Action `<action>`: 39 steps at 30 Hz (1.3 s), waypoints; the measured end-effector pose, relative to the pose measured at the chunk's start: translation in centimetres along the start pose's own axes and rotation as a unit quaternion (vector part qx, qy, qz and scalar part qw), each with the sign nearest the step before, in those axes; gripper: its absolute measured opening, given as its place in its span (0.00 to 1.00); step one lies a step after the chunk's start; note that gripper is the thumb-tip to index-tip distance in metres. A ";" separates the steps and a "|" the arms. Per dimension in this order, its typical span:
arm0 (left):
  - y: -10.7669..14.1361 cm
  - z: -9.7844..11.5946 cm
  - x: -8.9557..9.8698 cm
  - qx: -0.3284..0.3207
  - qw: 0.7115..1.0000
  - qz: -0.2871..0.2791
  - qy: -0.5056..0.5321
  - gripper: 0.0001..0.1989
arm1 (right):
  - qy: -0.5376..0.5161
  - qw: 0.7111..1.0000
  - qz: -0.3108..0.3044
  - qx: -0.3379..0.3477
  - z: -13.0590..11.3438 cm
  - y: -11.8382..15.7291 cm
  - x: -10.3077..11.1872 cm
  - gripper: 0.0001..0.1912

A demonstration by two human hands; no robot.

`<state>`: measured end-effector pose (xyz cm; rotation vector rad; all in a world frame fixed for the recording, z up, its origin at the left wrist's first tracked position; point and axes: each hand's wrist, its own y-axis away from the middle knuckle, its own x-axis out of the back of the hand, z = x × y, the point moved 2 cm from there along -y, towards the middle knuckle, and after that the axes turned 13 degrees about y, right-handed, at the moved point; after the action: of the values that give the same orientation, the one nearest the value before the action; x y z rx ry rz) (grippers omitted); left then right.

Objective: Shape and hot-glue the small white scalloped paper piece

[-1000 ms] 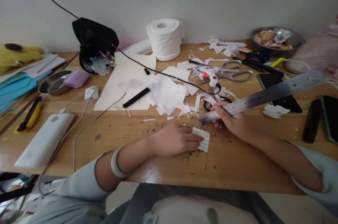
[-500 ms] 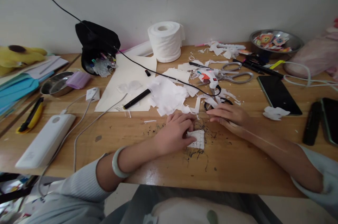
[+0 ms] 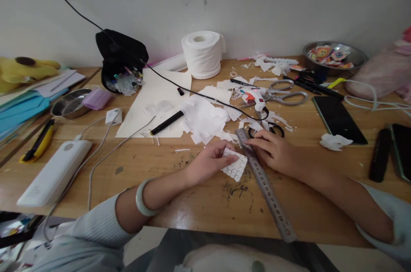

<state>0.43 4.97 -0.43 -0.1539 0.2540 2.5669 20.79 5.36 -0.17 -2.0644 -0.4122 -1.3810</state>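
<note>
Between the thumb and fingers of my left hand [image 3: 213, 160] is a small white card [image 3: 236, 165] drawn with dark rounded outlines. It is tilted up off the wood. My right hand [image 3: 278, 152] grips a metal ruler [image 3: 268, 190] near its far end, fingers bent at its right edge. The ruler slants down toward the table's front edge, its numbered face showing. Its far end lies close to the black-handled scissors [image 3: 276, 128], which my right fingers partly hide. Dark scraps and marks [image 3: 237, 188] spot the wood below the card.
Paper scraps [image 3: 205, 118], a black marker [image 3: 167, 122] and a glue gun [image 3: 255, 97] lie beyond my hands. Large grey scissors [image 3: 289, 97] rest behind. A tissue roll [image 3: 202, 56] stands at the wall. A phone [image 3: 338, 119] is right; a power bank [image 3: 56, 173] is left.
My left hand has picked up the card, which lay flat under its fingers. The ruler now shows broadside in front of my right hand; before, only a thin edge showed along the forearm.
</note>
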 end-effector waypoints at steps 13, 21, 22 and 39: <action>-0.2 0.4 -0.4 0.081 0.994 -0.041 0.057 0.08 | -0.319 0.914 -0.137 -0.212 -2.5 -0.2 -0.5 0.14; -0.2 0.2 -0.4 0.081 0.994 -0.030 0.069 0.08 | -0.345 0.892 -0.209 -0.206 -2.7 -0.8 -0.2 0.12; -0.2 0.1 -0.4 0.081 0.994 -0.024 0.070 0.10 | -0.344 0.890 -0.212 -0.209 -2.8 -0.8 -0.3 0.12; -0.3 -0.1 -0.4 0.103 0.989 -0.044 0.091 0.13 | -0.344 0.885 -0.214 -0.229 -2.8 -0.8 -0.4 0.11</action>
<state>0.87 4.98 -0.46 -0.3147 0.5666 2.4219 18.16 4.18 0.51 -2.9902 -0.9583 -0.9725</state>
